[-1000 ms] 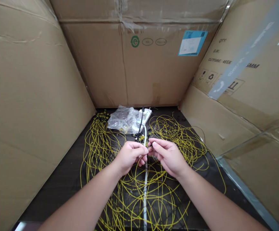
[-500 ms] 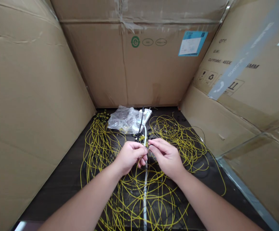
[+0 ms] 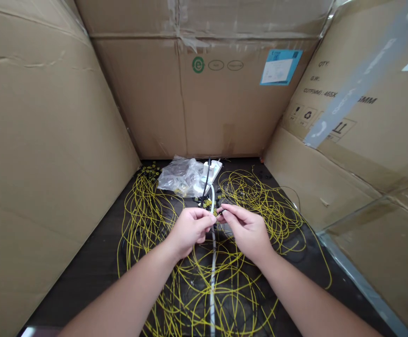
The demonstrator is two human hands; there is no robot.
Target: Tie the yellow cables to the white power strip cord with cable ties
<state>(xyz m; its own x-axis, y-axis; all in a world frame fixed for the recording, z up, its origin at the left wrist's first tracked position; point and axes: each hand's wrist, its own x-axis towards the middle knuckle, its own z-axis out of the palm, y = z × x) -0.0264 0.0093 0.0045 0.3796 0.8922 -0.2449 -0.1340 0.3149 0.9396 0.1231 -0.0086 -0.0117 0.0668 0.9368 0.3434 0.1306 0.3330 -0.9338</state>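
Observation:
My left hand is closed in a pinch, thumb against forefinger, on what looks like a thin yellow wire; its tip is mostly hidden by the fingers. Close beside it, my right hand pinches a small black piece, too small to tell its kind. The fingertips of both hands almost meet above a white cable that runs away from me along the table. Behind the fingers lie small yellow and black pieces. Loose yellow wires spread beneath both hands.
Bundled yellow wires lie left, and a coiled heap of them lies right. At the back are a clear plastic bag, a white power strip and a black cable. Cardboard walls enclose the dark table.
My right hand's fingertips have shifted slightly, and the small black piece now shows between them. The left hand keeps its pinch in nearly the same place. The view has tilted slightly.

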